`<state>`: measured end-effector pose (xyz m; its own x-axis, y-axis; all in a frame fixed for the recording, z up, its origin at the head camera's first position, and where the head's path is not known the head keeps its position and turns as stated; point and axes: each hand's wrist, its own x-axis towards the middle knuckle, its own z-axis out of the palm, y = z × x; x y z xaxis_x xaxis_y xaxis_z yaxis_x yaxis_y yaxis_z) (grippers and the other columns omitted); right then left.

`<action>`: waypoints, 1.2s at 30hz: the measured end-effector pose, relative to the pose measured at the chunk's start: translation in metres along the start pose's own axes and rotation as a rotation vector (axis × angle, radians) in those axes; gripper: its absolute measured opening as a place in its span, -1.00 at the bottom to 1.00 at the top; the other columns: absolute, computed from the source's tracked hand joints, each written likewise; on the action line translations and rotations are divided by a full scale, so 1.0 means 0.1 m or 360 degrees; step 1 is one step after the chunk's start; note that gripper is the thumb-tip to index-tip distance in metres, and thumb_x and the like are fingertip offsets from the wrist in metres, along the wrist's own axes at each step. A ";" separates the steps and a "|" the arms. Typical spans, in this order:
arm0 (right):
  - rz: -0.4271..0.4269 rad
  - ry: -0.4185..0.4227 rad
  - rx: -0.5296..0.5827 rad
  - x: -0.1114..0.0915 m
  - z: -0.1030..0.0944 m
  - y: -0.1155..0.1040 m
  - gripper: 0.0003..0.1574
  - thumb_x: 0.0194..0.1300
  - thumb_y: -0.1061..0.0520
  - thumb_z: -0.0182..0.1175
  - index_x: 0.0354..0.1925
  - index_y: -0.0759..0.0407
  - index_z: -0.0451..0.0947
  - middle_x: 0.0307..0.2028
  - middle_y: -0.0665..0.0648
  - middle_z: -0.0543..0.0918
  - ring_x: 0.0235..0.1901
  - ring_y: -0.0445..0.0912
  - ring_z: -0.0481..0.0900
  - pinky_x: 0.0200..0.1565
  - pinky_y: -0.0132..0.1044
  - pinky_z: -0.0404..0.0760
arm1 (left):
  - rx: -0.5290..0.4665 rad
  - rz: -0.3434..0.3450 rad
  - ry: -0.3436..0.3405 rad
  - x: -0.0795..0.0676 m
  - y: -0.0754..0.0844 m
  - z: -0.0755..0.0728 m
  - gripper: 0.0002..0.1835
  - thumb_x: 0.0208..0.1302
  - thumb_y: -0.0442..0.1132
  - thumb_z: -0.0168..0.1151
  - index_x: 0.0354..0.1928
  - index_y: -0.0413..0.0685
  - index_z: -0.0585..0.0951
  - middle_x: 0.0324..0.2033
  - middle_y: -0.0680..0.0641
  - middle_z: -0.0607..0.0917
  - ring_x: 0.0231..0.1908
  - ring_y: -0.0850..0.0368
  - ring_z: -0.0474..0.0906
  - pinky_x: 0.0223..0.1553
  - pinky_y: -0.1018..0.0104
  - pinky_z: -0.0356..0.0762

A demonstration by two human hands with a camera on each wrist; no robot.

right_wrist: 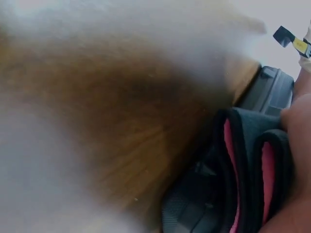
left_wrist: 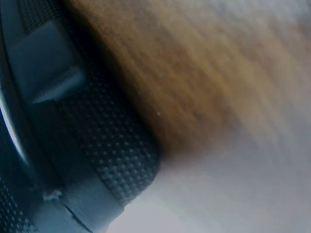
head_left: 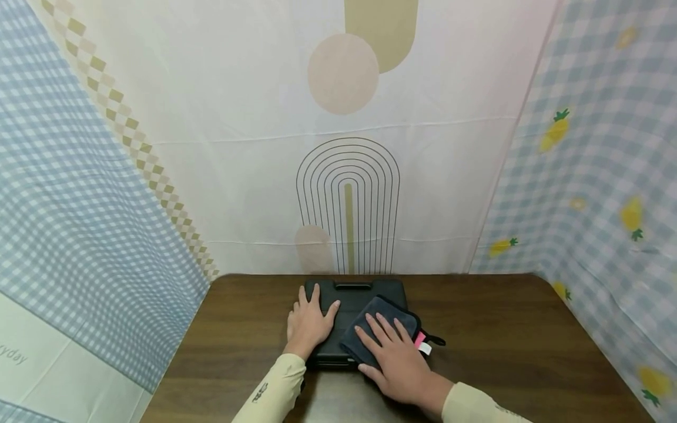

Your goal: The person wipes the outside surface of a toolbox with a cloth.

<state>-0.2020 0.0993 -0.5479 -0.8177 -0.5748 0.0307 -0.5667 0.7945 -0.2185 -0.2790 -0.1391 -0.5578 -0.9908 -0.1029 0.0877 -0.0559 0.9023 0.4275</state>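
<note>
A black plastic case [head_left: 345,311] lies flat on the wooden table, its recessed handle at the far edge. My left hand [head_left: 308,323] rests on the left part of its lid with fingers spread. On the lid's right side is a folded dark grey cloth [head_left: 382,305] with black edging and a pink and white tag. My right hand [head_left: 396,364] lies flat over this cloth, fingers extended. In the left wrist view the case's textured side [left_wrist: 116,150] and a latch [left_wrist: 46,63] appear close up. The right wrist view shows pink between the cloth's folds [right_wrist: 250,116].
The brown wooden table [head_left: 492,341] extends to both sides of the case. A pale printed curtain [head_left: 254,194] hangs behind it, with blue checked fabric [head_left: 121,223] at left and pineapple-print fabric [head_left: 597,194] at right.
</note>
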 end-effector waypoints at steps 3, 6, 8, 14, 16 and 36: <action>0.0030 -0.0021 0.0091 0.04 -0.04 0.01 -0.10 0.62 -0.52 -0.14 0.72 -0.32 0.01 0.76 0.06 -0.05 0.75 0.15 -0.07 0.63 0.42 0.00 | 0.0033 0.0018 -0.0019 0.00 -0.01 0.00 -0.08 0.52 0.46 0.00 0.69 0.06 0.23 0.66 -0.39 0.16 0.45 -0.47 0.42 0.41 -0.34 0.45; 0.0043 -0.0039 0.0136 0.10 -0.09 0.03 -0.10 0.63 -0.52 -0.18 0.72 -0.27 0.06 0.76 0.09 -0.04 0.75 0.17 -0.07 0.64 0.43 -0.02 | 0.0066 0.0033 -0.0044 -0.01 -0.01 0.01 -0.07 0.54 0.46 -0.04 0.70 0.04 0.20 0.66 -0.40 0.14 0.47 -0.46 0.41 0.42 -0.32 0.45; 0.0050 -0.0064 0.0156 0.17 -0.13 0.06 -0.10 0.63 -0.51 -0.18 0.72 -0.23 0.08 0.76 0.12 -0.03 0.75 0.18 -0.07 0.64 0.43 -0.04 | 0.0079 0.0037 -0.0052 -0.01 -0.01 0.01 -0.07 0.55 0.45 -0.05 0.70 0.03 0.20 0.66 -0.41 0.13 0.47 -0.46 0.40 0.42 -0.32 0.46; 0.0088 -0.0183 0.0153 0.49 -0.25 0.23 -0.10 0.65 -0.49 -0.21 0.72 -0.20 0.07 0.76 0.13 -0.05 0.75 0.20 -0.10 0.65 0.42 -0.07 | 0.0092 0.0029 -0.0041 -0.01 -0.02 0.00 -0.09 0.55 0.44 -0.03 0.70 0.02 0.22 0.66 -0.40 0.14 0.46 -0.46 0.41 0.42 -0.32 0.46; 0.0106 -0.0213 0.0154 0.61 -0.27 0.32 -0.10 0.65 -0.48 -0.18 0.73 -0.20 0.05 0.76 0.14 -0.06 0.76 0.20 -0.11 0.65 0.42 -0.10 | 0.0101 0.0033 -0.0038 -0.01 -0.02 0.00 -0.09 0.56 0.44 -0.04 0.70 0.02 0.21 0.66 -0.41 0.14 0.45 -0.46 0.42 0.41 -0.31 0.46; 0.0470 -0.0378 0.0148 1.51 -0.43 0.69 -0.11 0.70 -0.41 -0.24 0.65 0.08 0.26 0.63 0.36 0.25 0.64 0.37 0.14 0.64 0.36 0.03 | 0.0037 0.0045 -0.0005 -0.02 -0.02 0.01 -0.08 0.54 0.46 -0.03 0.68 0.00 0.25 0.61 -0.45 0.22 0.41 -0.48 0.45 0.37 -0.33 0.49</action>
<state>-0.3691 0.0756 -0.5164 -0.8919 -0.3622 -0.2708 -0.2900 0.9176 -0.2719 -0.2771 -0.1399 -0.5596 -0.9924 -0.0759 0.0967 -0.0306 0.9144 0.4036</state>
